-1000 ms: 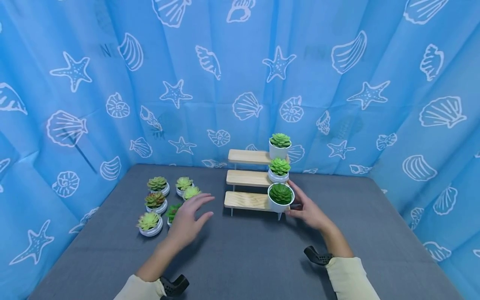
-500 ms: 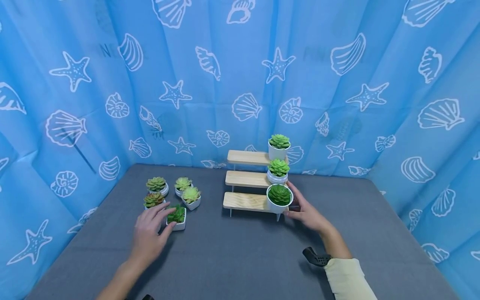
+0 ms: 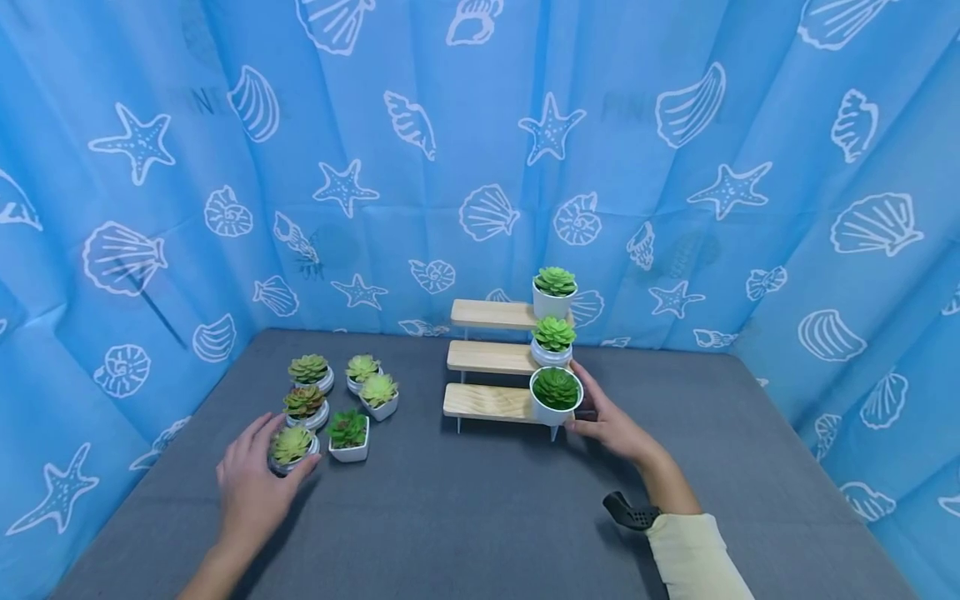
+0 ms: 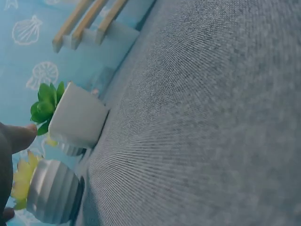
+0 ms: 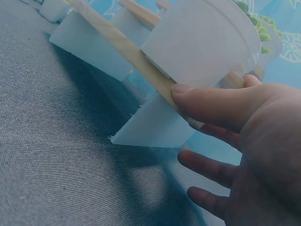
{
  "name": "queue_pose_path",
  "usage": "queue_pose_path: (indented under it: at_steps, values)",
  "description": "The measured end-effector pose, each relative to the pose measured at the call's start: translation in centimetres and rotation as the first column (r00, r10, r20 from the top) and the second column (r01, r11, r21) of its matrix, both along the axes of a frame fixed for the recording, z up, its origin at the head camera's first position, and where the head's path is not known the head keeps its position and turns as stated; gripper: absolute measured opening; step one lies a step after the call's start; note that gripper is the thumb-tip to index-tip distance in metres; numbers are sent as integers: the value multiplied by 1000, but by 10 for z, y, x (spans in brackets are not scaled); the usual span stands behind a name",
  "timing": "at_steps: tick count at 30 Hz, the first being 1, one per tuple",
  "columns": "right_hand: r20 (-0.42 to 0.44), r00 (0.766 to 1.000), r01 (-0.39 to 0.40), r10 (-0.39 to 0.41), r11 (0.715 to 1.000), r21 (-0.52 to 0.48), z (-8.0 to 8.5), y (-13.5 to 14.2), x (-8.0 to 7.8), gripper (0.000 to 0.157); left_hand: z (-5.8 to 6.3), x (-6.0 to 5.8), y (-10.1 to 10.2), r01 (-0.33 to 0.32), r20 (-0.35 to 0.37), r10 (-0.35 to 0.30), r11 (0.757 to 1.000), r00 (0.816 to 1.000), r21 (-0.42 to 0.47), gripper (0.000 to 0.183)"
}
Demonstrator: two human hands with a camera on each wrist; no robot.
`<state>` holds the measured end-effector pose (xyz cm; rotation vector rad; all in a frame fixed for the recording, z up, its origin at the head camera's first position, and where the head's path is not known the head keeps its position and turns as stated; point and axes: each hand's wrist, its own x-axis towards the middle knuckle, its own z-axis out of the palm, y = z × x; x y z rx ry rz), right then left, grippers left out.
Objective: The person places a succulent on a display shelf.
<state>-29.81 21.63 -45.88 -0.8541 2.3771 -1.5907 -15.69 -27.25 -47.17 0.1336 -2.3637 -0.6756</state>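
My left hand (image 3: 255, 487) reaches around a yellow-green succulent in a ribbed white pot (image 4: 54, 190) that stands on the cloth. In the left wrist view the thumb (image 4: 21, 136) is apart from this pot. A green succulent in a square white pot (image 3: 348, 436) is just right of that hand. My right hand (image 3: 617, 425) holds the right end of a three-tier wooden display stand (image 3: 487, 402), its thumb (image 5: 202, 101) against the lowest board. On that end sit a dark green succulent (image 3: 557, 396), a bright green one (image 3: 552, 342) and another at the top (image 3: 555, 287).
More small potted succulents stand at the left: a reddish one (image 3: 305, 407), a green one behind it (image 3: 310, 371), and two pale ones (image 3: 363, 372). Grey cloth (image 3: 465, 517) covers the table. A blue shell-print curtain (image 3: 420, 192) hangs behind.
My left hand has moved left and down from above the middle plants, past the square pot, to the yellow-green succulent. My right hand stays at the stand.
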Motion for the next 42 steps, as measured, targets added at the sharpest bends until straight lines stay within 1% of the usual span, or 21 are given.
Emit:
queue_pose_path:
  at_steps: [2,4,6,9,11,12,13,15,18,25,27,29,33,36,40,41,42]
  values:
    - [-2,1000,-2,2,1000,1,0,0,0,94,0,2,-1,-45,92,38,997,995,66,81]
    - [-4,1000,-2,2,1000,-2,1,0,0,94,1,2,-2,-80,183,56,989,981,124,86]
    - [-8,1000,-3,3,1000,2,1,0,0,94,1,2,-3,-114,272,65,979,960,168,92]
    - [-11,1000,-2,2,1000,11,2,0,1,94,2,1,-5,-146,379,53,964,924,222,99]
    - [-12,1000,3,-2,1000,22,2,1,1,94,2,0,-6,-163,430,41,954,902,252,101]
    - [-11,1000,4,-4,1000,26,2,1,0,94,2,-1,-6,-169,445,35,950,895,264,101]
    - [-10,1000,5,-5,1000,28,2,1,0,94,1,-1,-6,-174,456,31,946,889,274,100]
    - [-11,1000,6,-6,999,31,2,1,0,95,-1,-1,-7,-185,463,32,939,886,289,96]
    - [-16,1000,1,0,1000,29,2,1,0,95,-4,-1,-8,-200,454,42,931,890,306,91]
    - [-21,1000,-18,19,1000,21,1,-1,-1,94,-12,2,-10,-231,430,80,921,899,313,81]
    - [-19,1000,-25,25,1000,16,1,-1,-1,94,-12,2,-9,-243,424,88,913,902,328,79]
    - [-17,1000,-23,24,1000,13,2,-2,-1,94,-11,2,-8,-253,404,91,895,910,369,78]
    - [-21,1000,-7,8,1000,19,2,-1,-1,95,-3,1,-4,-253,329,103,854,939,455,77]
    - [-25,1000,3,-3,1000,25,2,0,-2,95,6,1,-1,-236,263,114,834,958,498,75]
    - [-23,1000,13,-13,999,32,1,2,-1,95,15,1,6,-207,195,121,832,973,514,74]
    - [-22,1000,15,-14,999,34,1,2,0,95,17,1,9,-202,180,127,839,975,505,74]
    - [-23,1000,15,-14,999,34,1,2,0,95,19,1,13,-186,164,118,841,979,508,74]
